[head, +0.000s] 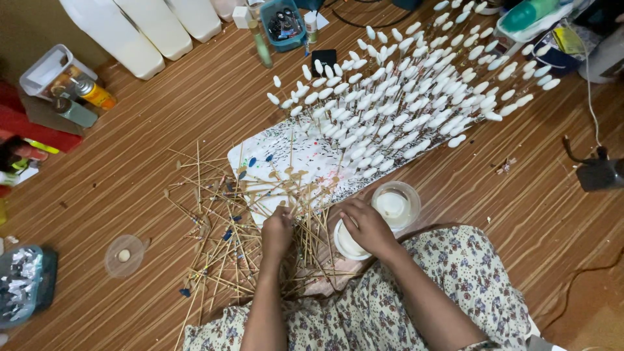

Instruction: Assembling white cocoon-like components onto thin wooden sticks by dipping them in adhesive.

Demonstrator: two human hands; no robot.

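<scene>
Sticks [240, 221] heaped loose on floor, near person's lap. L hand [277, 233] down in heap, fingers curled round few sticks, grip closed. R hand [365, 224] over white lid [346, 244], fingers bent; can't tell if holding anything. Cup [396, 205] w/ white liquid just beside R hand. White-tipped sticks [403, 97] stand upright in speckled board [299, 159], further back.

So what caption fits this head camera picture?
Left hand picks among thin wooden skewers; right hand rests by a clear plastic cup.
</scene>
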